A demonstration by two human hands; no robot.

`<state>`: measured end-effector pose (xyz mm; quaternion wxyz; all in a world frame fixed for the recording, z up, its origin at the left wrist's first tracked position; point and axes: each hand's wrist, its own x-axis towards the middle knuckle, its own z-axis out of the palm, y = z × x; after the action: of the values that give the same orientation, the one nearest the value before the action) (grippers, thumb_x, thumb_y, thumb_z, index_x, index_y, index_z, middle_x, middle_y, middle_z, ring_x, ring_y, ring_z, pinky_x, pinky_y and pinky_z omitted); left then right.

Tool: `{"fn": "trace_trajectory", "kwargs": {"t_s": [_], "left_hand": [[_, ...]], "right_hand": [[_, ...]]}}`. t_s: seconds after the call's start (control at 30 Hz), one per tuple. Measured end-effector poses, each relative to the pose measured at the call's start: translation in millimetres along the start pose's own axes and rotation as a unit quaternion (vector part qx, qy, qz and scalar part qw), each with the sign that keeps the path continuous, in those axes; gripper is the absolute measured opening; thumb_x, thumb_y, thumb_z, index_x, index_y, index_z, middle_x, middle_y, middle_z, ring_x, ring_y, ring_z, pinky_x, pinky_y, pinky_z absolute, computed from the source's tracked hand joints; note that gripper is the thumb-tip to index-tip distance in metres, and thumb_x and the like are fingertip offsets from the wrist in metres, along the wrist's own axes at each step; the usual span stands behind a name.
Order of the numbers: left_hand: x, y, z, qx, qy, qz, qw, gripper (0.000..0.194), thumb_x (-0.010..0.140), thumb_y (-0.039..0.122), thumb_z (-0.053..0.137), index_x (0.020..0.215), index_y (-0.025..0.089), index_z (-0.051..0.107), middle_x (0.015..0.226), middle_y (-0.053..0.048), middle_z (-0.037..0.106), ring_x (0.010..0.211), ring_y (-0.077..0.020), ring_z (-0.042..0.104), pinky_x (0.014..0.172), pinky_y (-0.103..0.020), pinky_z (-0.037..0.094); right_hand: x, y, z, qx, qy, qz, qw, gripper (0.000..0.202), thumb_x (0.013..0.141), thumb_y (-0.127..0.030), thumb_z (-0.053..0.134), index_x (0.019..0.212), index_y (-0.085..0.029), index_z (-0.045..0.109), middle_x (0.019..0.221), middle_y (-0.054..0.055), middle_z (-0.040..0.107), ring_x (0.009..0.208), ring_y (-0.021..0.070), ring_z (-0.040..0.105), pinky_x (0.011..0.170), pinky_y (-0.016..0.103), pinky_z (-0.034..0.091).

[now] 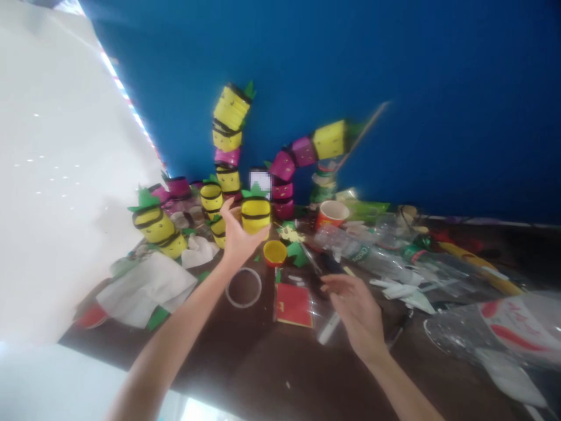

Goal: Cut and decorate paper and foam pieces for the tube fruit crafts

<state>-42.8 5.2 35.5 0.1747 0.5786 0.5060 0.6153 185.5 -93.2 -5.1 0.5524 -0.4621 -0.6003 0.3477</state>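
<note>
My left hand (240, 235) is wrapped round a yellow cup (256, 214) with black bands and a green leafy top, in the middle of the head view. Stacks of similar yellow cups (228, 140) and magenta cups (283, 166) stand behind it. My right hand (353, 304) is lower right, with its fingers bent beside the black handle (332, 266) of a blurred tool; whether they grip it cannot be made out. Between the hands lie a small yellow-lined cup (274, 252) and a red square packet (294, 304).
Clear plastic bottles (372, 254) and white scraps (407, 291) crowd the right side. A white cloth (146, 286) lies left. A red paper cup (333, 214) stands near the blue wall (328, 64). A clear ring (243, 305) rests on the dark table (245, 356).
</note>
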Motion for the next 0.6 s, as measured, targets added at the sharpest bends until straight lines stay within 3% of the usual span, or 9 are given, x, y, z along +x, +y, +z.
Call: {"fn": "trace_trajectory", "kwargs": {"t_s": [0.3, 0.6], "left_hand": [[-3.0, -26.6, 24.4, 0.078, -0.003, 0.034, 0.996, 0.085, 0.062, 0.027, 0.071, 0.127, 0.016, 0.018, 0.114, -0.014, 0.041, 0.106, -0.0235, 0.047, 0.093, -0.041, 0.039], [-15.7, -50.9, 23.6, 0.110, -0.023, -0.010, 0.994, 0.082, 0.064, 0.027, 0.069, 0.128, 0.017, 0.019, 0.122, -0.015, 0.038, 0.114, -0.0250, 0.042, 0.097, -0.041, 0.036]], "right_hand": [[-13.5, -4.4, -0.5, -0.071, -0.053, -0.013, 0.996, 0.018, 0.082, -0.028, 0.052, 0.098, -0.022, 0.056, 0.088, 0.005, 0.061, 0.078, 0.0175, 0.060, 0.072, 0.029, 0.047], [-16.4, -4.3, -1.0, -0.074, -0.053, -0.031, 0.995, 0.017, 0.084, -0.027, 0.050, 0.099, -0.021, 0.055, 0.092, 0.006, 0.060, 0.081, 0.0170, 0.059, 0.071, 0.027, 0.046]]}}
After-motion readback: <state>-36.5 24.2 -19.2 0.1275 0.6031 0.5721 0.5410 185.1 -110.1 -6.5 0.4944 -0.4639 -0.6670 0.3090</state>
